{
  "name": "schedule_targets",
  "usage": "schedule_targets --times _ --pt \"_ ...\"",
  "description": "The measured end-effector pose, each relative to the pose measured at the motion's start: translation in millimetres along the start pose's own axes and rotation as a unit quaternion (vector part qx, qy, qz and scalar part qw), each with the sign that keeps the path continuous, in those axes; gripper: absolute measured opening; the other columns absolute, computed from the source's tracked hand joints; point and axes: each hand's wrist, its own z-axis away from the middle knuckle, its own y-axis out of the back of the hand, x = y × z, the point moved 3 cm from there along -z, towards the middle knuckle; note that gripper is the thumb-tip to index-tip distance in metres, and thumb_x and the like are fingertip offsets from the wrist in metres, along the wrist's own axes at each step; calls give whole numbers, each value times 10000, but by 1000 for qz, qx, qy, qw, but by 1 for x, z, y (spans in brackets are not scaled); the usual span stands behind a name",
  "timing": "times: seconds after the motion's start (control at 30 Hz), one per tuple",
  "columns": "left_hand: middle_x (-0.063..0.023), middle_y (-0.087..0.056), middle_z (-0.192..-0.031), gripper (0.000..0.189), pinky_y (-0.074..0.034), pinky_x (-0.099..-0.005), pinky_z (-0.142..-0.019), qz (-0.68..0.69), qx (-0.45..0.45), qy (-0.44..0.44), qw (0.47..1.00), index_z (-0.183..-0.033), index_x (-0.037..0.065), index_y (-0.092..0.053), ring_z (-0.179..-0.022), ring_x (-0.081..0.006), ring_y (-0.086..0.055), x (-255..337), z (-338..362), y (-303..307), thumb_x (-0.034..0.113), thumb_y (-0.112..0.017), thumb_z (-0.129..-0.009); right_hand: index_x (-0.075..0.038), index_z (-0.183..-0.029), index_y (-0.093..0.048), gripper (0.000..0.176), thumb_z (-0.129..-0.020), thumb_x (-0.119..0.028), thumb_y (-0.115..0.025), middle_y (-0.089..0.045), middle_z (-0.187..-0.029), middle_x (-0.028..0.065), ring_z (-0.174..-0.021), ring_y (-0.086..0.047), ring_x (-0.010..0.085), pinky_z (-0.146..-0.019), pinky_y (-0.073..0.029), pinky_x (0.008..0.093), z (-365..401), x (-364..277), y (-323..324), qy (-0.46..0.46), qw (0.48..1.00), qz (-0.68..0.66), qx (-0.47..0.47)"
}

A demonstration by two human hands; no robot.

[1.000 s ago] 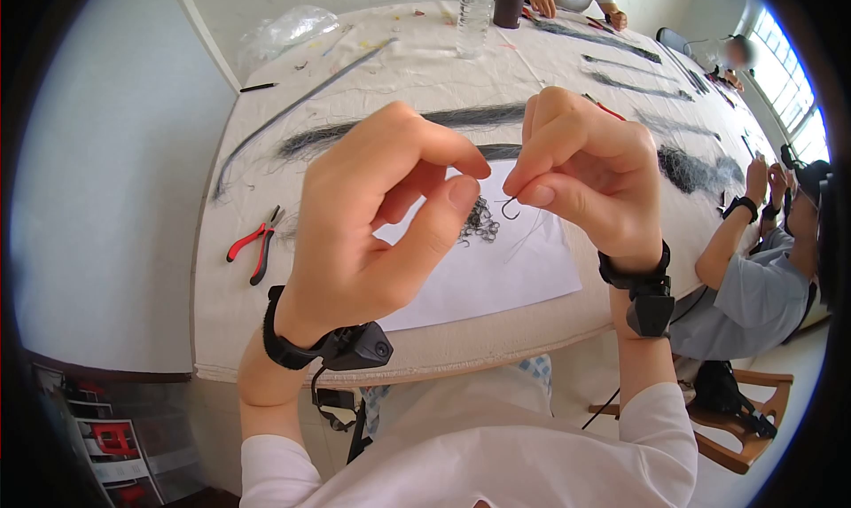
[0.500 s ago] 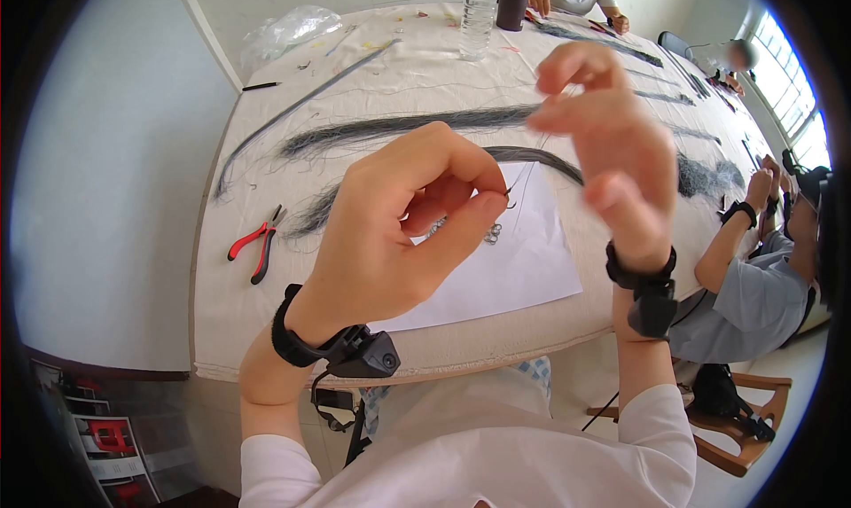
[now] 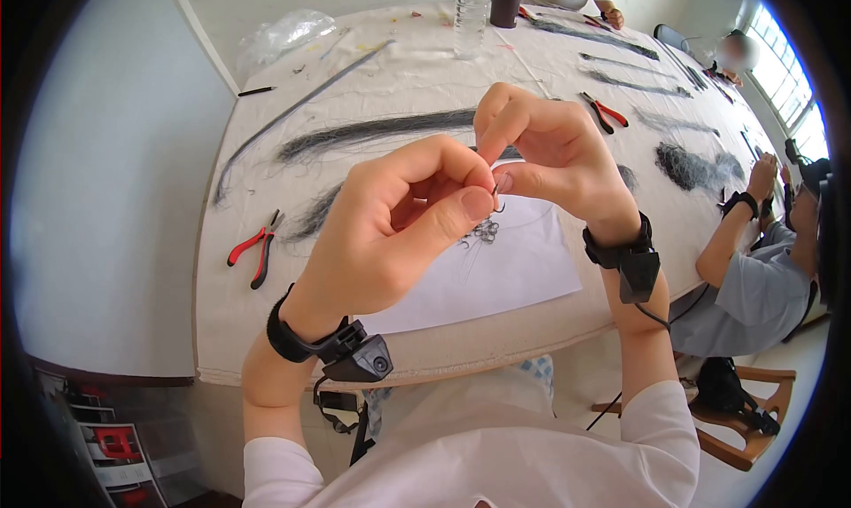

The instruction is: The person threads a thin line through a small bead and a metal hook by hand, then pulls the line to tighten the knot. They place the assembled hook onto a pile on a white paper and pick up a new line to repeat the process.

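My left hand [image 3: 399, 224] pinches a small dark fish hook [image 3: 500, 208] between thumb and forefinger; its bent tip shows below the fingertips. My right hand [image 3: 554, 149] meets it there, thumb tip against the hook and forefinger curled above, closed on a thin line mostly hidden by the fingers. Beneath both hands lies a white sheet of paper [image 3: 532, 269], with a small pile of fish hooks [image 3: 483, 231] on it. Dark bundles of fine strands [image 3: 372, 134] stretch across the cloth behind my hands.
Red-handled pliers [image 3: 257, 246] lie on the left of the cloth-covered table [image 3: 222, 331], another pair of pliers [image 3: 605, 113] at the right. A plastic bottle [image 3: 470, 25] and dark tumbler [image 3: 506, 1] stand at the back. A co-worker's arm [image 3: 736, 224] is at the right.
My right hand has come down and left from its raised, blurred position to meet my left fingertips. The left hand stays on the hook. Pliers behind my right hand have come into view.
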Motion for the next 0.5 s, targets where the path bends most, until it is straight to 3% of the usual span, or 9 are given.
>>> schedule_targets --times 0.17,0.37,0.5 --pt "36 -559 -769 137 -357 -171 -578 0 -10 28 1000 -916 3 -606 -641 -11 -440 4 1 2 139 -620 -913 -29 -849 -637 175 -779 -128 -764 -515 -830 44 -807 -485 155 -713 -384 282 -1 -2 -4 3 991 -133 29" --pt "29 -567 -765 135 -370 -182 -592 -12 -10 52 999 -923 -6 -612 -655 -22 -454 4 -2 1 128 -600 -915 -36 -825 -624 134 -794 -99 -738 -515 -825 42 -795 -481 149 -700 -383 268 0 -4 -6 28 994 -106 19" --pt "-5 -589 -846 134 -391 -194 -596 23 -15 58 998 -970 -3 -580 -655 -37 -474 -5 -3 0 121 -573 -923 -30 -832 -612 101 -812 -65 -705 -517 -835 43 -796 -483 151 -705 -391 267 0 -3 -6 25 997 -78 5"
